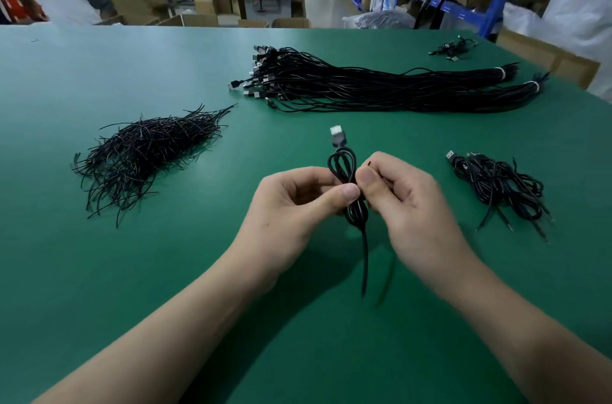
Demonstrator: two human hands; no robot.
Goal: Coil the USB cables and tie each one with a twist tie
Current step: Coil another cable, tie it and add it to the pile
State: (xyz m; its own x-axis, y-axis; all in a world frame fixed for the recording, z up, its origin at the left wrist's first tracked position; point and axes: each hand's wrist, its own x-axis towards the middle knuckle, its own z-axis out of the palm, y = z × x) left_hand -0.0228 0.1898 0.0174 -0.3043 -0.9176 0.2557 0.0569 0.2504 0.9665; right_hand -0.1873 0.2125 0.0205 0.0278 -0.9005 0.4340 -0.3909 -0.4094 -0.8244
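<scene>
Counter (99, 271): open green room near me. Coiled black USB cable (342, 168), plug upward; my left hand (291, 205) and right hand (407, 201) fingers pinched its waist.

Green tabletop (82, 271) is lying bare near left; a heap of thin black twist ties (145, 155) and long black cable bundles (381, 85) are blocking behind.

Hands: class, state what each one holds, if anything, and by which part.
The left hand and right hand both pinch the coiled cable at its middle, plug end up.
</scene>
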